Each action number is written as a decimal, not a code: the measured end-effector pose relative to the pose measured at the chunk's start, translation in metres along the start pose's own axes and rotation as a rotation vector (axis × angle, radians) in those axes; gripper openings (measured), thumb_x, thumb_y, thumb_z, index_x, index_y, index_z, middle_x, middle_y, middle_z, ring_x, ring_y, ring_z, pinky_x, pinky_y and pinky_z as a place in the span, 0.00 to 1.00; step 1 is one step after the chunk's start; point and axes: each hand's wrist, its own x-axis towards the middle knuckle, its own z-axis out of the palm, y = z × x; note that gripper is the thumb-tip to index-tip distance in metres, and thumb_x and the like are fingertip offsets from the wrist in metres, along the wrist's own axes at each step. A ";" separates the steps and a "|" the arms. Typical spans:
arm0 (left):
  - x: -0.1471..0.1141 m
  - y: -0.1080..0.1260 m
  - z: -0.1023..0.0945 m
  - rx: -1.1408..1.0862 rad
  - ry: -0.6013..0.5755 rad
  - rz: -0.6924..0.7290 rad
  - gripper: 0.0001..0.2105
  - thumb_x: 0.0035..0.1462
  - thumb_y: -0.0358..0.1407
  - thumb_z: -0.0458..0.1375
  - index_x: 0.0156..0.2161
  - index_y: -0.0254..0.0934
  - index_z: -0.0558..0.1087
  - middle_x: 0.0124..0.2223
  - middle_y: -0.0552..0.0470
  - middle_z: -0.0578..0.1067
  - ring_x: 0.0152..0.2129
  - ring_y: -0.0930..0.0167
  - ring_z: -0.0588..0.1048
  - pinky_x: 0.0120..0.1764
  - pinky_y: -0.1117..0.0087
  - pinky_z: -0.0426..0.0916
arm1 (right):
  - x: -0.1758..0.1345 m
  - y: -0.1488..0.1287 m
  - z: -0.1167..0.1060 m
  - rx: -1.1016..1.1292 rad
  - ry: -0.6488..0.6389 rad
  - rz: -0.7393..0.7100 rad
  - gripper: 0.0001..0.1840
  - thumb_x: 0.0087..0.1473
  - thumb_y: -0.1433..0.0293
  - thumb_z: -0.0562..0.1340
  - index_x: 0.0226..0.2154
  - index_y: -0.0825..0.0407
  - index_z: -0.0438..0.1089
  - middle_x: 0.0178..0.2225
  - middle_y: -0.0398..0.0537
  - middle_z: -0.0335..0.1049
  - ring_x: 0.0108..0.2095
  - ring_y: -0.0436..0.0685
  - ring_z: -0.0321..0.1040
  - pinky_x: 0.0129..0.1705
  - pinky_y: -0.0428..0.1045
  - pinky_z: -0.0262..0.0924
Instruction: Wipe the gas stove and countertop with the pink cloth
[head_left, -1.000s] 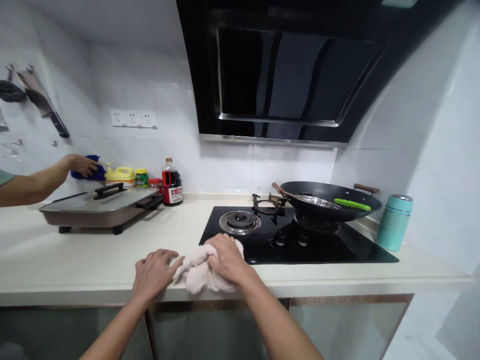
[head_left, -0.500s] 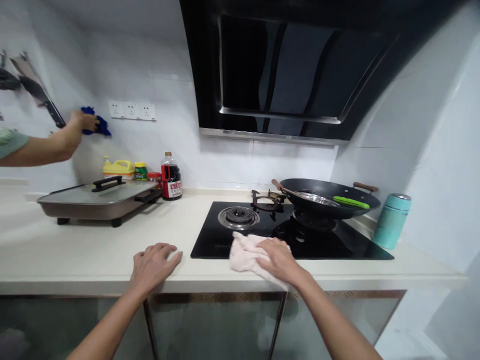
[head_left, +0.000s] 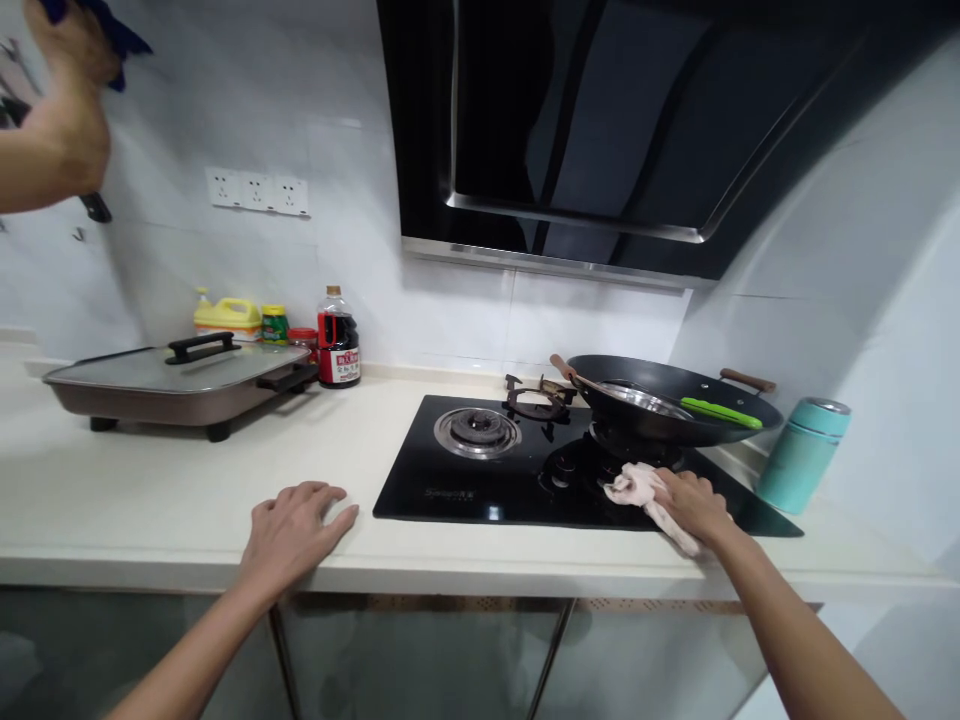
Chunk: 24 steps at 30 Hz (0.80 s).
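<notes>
My right hand (head_left: 691, 503) is closed on a pale pink cloth (head_left: 637, 487) and presses it on the black glass gas hob (head_left: 457, 490), near the front right below the wok. Part of the cloth trails toward the counter edge. My left hand (head_left: 296, 530) rests on the cream countertop (head_left: 187, 490) left of the hob, thumb and fingers apart, holding nothing. A black wok (head_left: 660, 430) with wooden handles sits tilted over the right burner. Inside it lie a shiny metal piece (head_left: 645, 400) and a bright green handle (head_left: 720, 412).
An electric pan with a glass lid (head_left: 172, 390) stands at left. Behind it are a yellow jug (head_left: 229, 315), jars and a soy sauce bottle (head_left: 338, 345). A turquoise flask (head_left: 802, 455) stands at right beneath the range hood (head_left: 555, 130). Another person's hand (head_left: 75, 50) holds a blue cloth.
My right hand has slid the pink cloth rightward across the front of the hob. My left hand stays on the counter. The other person's hand with the blue cloth has moved up the wall.
</notes>
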 end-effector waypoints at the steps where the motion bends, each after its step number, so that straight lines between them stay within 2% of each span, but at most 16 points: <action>1: 0.000 0.000 0.000 0.006 0.001 0.000 0.25 0.61 0.53 0.49 0.50 0.43 0.81 0.57 0.44 0.78 0.55 0.52 0.72 0.57 0.49 0.61 | 0.007 -0.004 -0.001 0.003 -0.001 0.004 0.26 0.66 0.59 0.51 0.61 0.46 0.70 0.52 0.64 0.71 0.52 0.74 0.69 0.51 0.65 0.62; 4: 0.000 -0.001 0.001 0.013 0.014 0.005 0.25 0.61 0.53 0.49 0.50 0.44 0.81 0.57 0.44 0.78 0.55 0.52 0.73 0.56 0.49 0.61 | 0.027 -0.017 -0.003 0.030 0.003 -0.012 0.26 0.65 0.63 0.51 0.61 0.48 0.70 0.50 0.64 0.73 0.49 0.69 0.72 0.50 0.59 0.63; 8: 0.002 -0.003 0.004 0.012 0.013 0.009 0.25 0.61 0.54 0.49 0.49 0.45 0.81 0.57 0.44 0.78 0.55 0.52 0.73 0.55 0.50 0.61 | 0.051 -0.037 -0.004 0.103 0.002 -0.087 0.24 0.65 0.63 0.52 0.60 0.43 0.72 0.52 0.56 0.77 0.51 0.64 0.74 0.51 0.53 0.62; 12: 0.003 -0.004 0.005 0.007 0.000 0.000 0.25 0.61 0.54 0.49 0.49 0.45 0.81 0.57 0.45 0.78 0.54 0.53 0.72 0.54 0.51 0.62 | 0.076 -0.057 -0.003 0.190 -0.021 -0.132 0.24 0.65 0.62 0.51 0.57 0.41 0.75 0.53 0.49 0.79 0.51 0.63 0.75 0.48 0.51 0.63; 16: 0.003 -0.001 0.002 -0.007 -0.006 -0.009 0.25 0.62 0.54 0.48 0.48 0.44 0.81 0.56 0.45 0.78 0.54 0.53 0.72 0.53 0.52 0.62 | 0.094 -0.067 -0.004 0.276 -0.057 -0.170 0.23 0.63 0.59 0.56 0.55 0.41 0.76 0.52 0.45 0.80 0.51 0.62 0.76 0.50 0.51 0.66; 19: 0.001 0.001 -0.001 -0.021 -0.001 -0.016 0.23 0.61 0.53 0.49 0.46 0.44 0.82 0.55 0.46 0.79 0.53 0.54 0.73 0.53 0.52 0.63 | 0.094 -0.063 -0.007 0.333 -0.061 -0.188 0.27 0.63 0.58 0.56 0.61 0.44 0.72 0.58 0.46 0.76 0.55 0.60 0.74 0.55 0.50 0.65; 21: 0.000 0.003 -0.002 -0.026 0.009 -0.018 0.22 0.61 0.52 0.49 0.46 0.45 0.82 0.55 0.46 0.79 0.53 0.54 0.73 0.53 0.52 0.63 | 0.085 -0.055 -0.009 0.356 -0.040 -0.174 0.31 0.64 0.57 0.54 0.65 0.48 0.67 0.62 0.50 0.72 0.58 0.60 0.72 0.58 0.50 0.64; 24: -0.002 0.003 -0.002 -0.023 0.020 -0.012 0.22 0.61 0.51 0.49 0.44 0.45 0.82 0.54 0.46 0.80 0.53 0.54 0.73 0.54 0.52 0.62 | 0.065 -0.037 -0.010 0.339 -0.009 -0.131 0.33 0.64 0.53 0.53 0.65 0.51 0.67 0.61 0.57 0.72 0.59 0.65 0.71 0.60 0.55 0.63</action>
